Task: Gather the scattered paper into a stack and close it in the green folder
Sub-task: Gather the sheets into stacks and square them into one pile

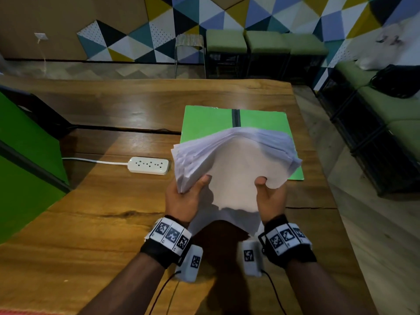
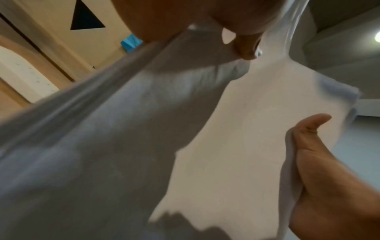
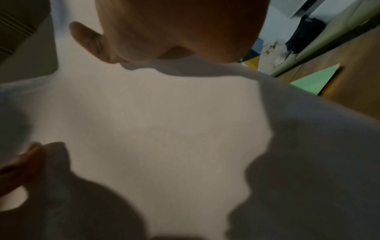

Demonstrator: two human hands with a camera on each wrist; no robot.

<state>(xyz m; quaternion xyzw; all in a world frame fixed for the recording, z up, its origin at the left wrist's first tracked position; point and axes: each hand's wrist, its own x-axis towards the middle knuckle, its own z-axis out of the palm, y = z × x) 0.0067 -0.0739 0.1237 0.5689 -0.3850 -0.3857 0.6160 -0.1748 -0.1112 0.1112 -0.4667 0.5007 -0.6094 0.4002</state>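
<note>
A thick stack of white paper (image 1: 236, 160) is lifted off the wooden table (image 1: 113, 223), its far end arching over the green folder (image 1: 209, 119). The folder lies open and flat on the table, a dark spine down its middle. My left hand (image 1: 188, 196) grips the stack's near left corner, thumb on top. On the near right edge my right hand (image 1: 270, 194) grips it the same way. In the left wrist view the paper (image 2: 226, 146) fills the frame; the right wrist view shows paper (image 3: 164, 129) and a corner of the folder (image 3: 314, 81).
A white power strip (image 1: 148, 165) with its cord lies left of the folder. Green panels (image 1: 22, 144) stand at the table's left edge. Green stools (image 1: 227, 42) and a bench (image 1: 386, 105) line the patterned wall beyond the table.
</note>
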